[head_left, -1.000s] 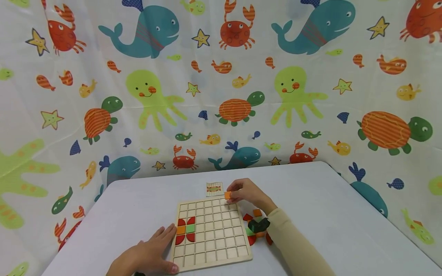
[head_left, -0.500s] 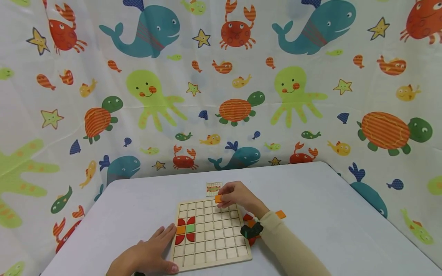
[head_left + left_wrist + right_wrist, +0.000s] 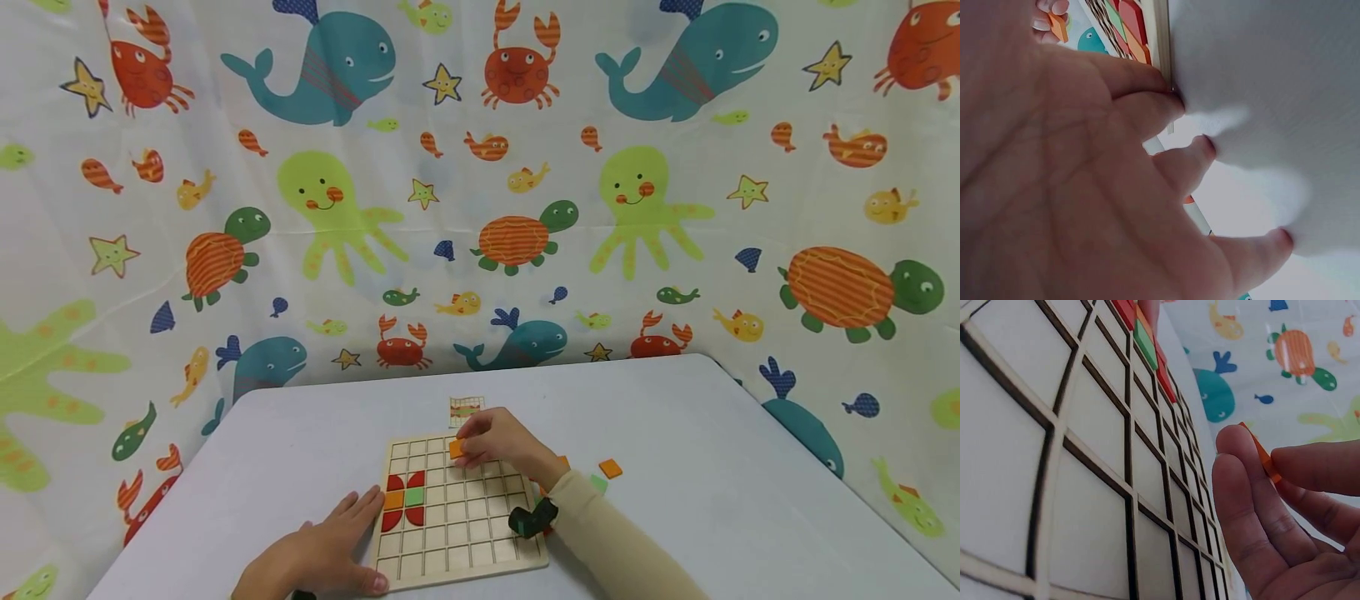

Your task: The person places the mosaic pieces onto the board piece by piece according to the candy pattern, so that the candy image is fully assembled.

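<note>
My right hand (image 3: 504, 446) is over the upper part of the wooden grid board (image 3: 480, 510), pinching an orange square tile (image 3: 456, 449) between thumb and fingers. In the right wrist view the tile (image 3: 1262, 456) appears edge-on, held apart from the board's face. Along the board's left edge rests my left hand (image 3: 330, 542), fingers spread and fingertips at the border. Beside those fingertips, an orange square (image 3: 393, 500) and a green square (image 3: 414, 497) sit in the grid, with red quarter-round pieces (image 3: 391, 522) above and below them.
A small pattern card (image 3: 466, 410) lies just beyond the board's far edge. Right of the board are loose pieces, among them an orange tile (image 3: 611, 468) and a green one (image 3: 598, 483); my right forearm partly covers them. A sea-animal curtain (image 3: 480, 192) hangs behind the white table (image 3: 660, 417).
My right hand has carried the orange tile leftward and nearer, from the board's far right corner over the grid. Loose pieces at right are uncovered as the forearm shifts. My left hand stays put.
</note>
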`<state>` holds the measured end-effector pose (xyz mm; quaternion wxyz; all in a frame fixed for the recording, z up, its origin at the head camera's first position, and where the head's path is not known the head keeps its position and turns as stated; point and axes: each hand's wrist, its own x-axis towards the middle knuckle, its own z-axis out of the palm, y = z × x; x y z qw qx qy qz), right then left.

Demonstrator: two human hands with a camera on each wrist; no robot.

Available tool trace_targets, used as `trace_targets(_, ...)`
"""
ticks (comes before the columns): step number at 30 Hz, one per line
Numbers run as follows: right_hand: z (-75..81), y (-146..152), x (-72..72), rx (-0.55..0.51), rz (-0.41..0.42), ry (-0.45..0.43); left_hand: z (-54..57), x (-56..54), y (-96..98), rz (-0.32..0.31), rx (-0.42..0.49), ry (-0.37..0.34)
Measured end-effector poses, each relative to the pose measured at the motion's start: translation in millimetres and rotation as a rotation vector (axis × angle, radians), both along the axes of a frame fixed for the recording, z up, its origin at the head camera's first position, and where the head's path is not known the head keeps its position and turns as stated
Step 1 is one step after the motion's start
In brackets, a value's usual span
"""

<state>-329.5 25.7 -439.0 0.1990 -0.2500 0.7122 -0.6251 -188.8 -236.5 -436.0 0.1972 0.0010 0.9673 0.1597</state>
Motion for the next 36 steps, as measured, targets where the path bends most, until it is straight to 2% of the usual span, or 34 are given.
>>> trace_targets(9, -1.7, -10, 4.2, 0.061, -0.031, 0.01, 2.8, 0.0, 2.9, 0.007, -0.017, -0.007)
trace_targets(15, -3.1, -20, 11.2, 0.092, -0.049, 0.015, 0.5, 1.7, 2.1, -0.007, -0.009, 0.007)
trace_targets(21, -6.3, -28, 16.3, 0.056, -0.035, -0.043, -1.6, 2.5, 1.7, -0.016, -0.01, 0.027)
trace_targets(25, -8.2, -30, 19.0, 0.037, -0.037, -0.036, -0.4, 3.1, 2.2, -0.011, -0.017, 0.03)
trace_targets(28, -8.4, -32, 20.3, 0.077, -0.038, 0.004, 0.7, 3.4, 2.7, -0.007, -0.017, 0.03)
trace_targets(36, -11.4, -43, 18.9, 0.303, -0.011, 0.238, 1.1, 4.2, 2.6, -0.002, -0.02, 0.029)
